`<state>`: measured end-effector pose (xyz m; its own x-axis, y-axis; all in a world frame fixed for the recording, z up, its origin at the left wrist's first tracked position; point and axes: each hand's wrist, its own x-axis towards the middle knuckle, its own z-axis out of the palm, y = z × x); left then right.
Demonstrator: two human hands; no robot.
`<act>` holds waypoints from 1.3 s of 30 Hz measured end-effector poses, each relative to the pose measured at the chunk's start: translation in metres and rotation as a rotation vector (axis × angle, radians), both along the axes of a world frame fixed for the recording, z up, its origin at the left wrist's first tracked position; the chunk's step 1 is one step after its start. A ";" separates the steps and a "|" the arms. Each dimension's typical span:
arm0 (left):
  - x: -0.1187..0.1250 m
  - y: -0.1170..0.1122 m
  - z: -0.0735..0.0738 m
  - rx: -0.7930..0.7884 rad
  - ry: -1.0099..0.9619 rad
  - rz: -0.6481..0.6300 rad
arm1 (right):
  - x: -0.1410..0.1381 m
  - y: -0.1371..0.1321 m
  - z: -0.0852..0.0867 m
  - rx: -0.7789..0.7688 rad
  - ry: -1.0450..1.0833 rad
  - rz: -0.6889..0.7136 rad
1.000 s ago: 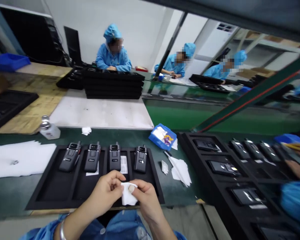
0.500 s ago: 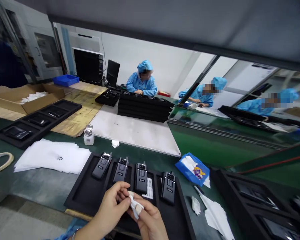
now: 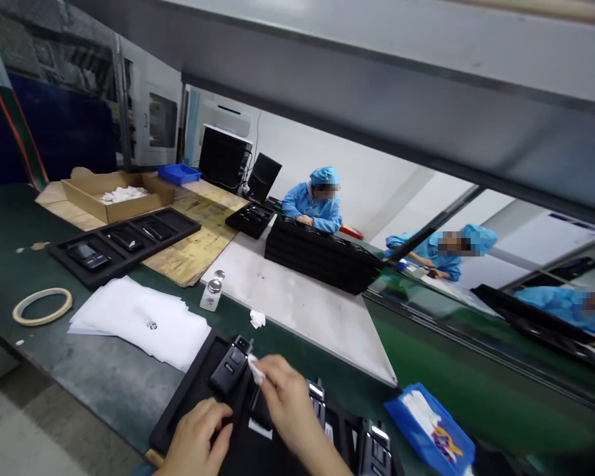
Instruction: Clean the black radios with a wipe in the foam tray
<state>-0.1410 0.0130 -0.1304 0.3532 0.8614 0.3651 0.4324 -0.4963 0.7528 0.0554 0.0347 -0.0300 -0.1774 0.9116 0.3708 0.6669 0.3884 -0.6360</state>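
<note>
Right hand (image 3: 285,403) reaching forward, fingertips pinched; left hand (image 3: 197,441) lower, fingers curled, resting.

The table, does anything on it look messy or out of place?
A little. A crumpled white scrap lies loose on the green mat beside the small bottle, away from the neat paper stack. A tape ring sits alone at the left. Nothing looks spilled or broken.

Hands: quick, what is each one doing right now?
Left hand: holds nothing, rests on the black tray.
Right hand: pinches a small white wipe beside the leftmost radio.
</note>
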 end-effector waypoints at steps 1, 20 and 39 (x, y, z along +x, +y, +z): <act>-0.001 0.000 -0.003 0.040 0.033 -0.003 | -0.005 0.025 0.007 0.015 -0.070 0.012; 0.032 0.008 -0.069 -0.029 0.188 -0.025 | -0.067 0.202 0.012 -0.082 -0.596 0.045; 0.004 0.010 -0.017 0.017 0.129 -0.130 | -0.047 0.168 0.029 0.090 -0.420 0.003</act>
